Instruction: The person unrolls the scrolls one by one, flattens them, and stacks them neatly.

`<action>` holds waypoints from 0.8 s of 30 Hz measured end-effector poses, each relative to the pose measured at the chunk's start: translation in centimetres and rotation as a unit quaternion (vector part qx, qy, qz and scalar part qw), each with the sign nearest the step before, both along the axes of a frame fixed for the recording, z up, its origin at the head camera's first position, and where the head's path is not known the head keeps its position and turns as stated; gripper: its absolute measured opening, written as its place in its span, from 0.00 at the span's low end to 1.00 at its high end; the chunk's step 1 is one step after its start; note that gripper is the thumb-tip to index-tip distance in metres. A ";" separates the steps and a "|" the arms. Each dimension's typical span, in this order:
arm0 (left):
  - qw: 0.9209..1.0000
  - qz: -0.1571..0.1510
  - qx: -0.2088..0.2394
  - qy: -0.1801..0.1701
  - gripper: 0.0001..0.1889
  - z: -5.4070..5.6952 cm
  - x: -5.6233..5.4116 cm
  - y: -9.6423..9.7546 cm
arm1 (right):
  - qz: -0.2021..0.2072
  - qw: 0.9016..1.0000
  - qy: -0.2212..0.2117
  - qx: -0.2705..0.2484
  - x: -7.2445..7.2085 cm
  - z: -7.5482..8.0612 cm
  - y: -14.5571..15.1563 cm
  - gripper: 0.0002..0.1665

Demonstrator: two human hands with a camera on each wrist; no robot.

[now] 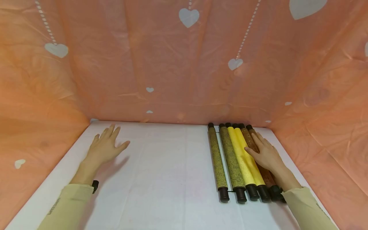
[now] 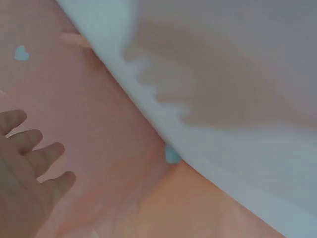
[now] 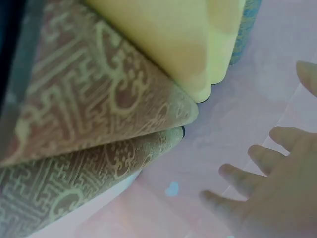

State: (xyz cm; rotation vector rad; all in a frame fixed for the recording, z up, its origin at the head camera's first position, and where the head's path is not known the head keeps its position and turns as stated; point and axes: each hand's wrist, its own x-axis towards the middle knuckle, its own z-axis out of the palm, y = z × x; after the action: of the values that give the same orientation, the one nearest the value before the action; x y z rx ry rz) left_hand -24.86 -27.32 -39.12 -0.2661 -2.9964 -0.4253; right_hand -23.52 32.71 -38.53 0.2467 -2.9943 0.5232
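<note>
On the right of the white table lie rolled scrolls side by side, their dark knobs toward me and toward the back. Two are green patterned rolls (image 1: 232, 156), with a pale strip showing between them. Beside them are two yellow rolls (image 1: 241, 153), then two brown patterned rolls (image 3: 84, 84) at the right. My right hand (image 1: 265, 154) is over the brown and yellow rolls, fingers spread, gripping nothing; contact cannot be made out. Far to the left, my left hand (image 1: 104, 148) hovers above the table with fingers spread, its shadow beside it, holding nothing.
A white cloth (image 1: 161, 166) covers the table. Orange-pink curtains with white hearts (image 1: 172, 64) close in the back and both sides, meeting the table's edges. A dark band (image 1: 95, 186) shows at my left wrist.
</note>
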 end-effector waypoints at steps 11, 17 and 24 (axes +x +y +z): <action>0.986 -0.051 0.158 0.034 0.37 0.7 -1.2 5.3 | 0.007 0.991 -0.013 -0.131 0.2 0.5 -1.6 0.44; 0.963 -0.077 0.257 0.005 0.32 0.4 -1.8 10.0 | 0.020 0.986 -0.020 -0.162 0.1 0.2 -3.2 0.38; 0.948 -0.109 0.298 -0.038 0.30 -0.5 -2.0 15.7 | 0.039 0.980 -0.063 -0.185 -0.1 -0.6 -4.3 0.37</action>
State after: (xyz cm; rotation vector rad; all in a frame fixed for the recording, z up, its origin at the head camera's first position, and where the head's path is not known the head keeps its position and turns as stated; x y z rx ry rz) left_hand -26.86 -11.60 -39.66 -0.5252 -2.7385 -1.3458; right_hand -23.63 28.39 -39.09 0.3114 -2.9345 1.1264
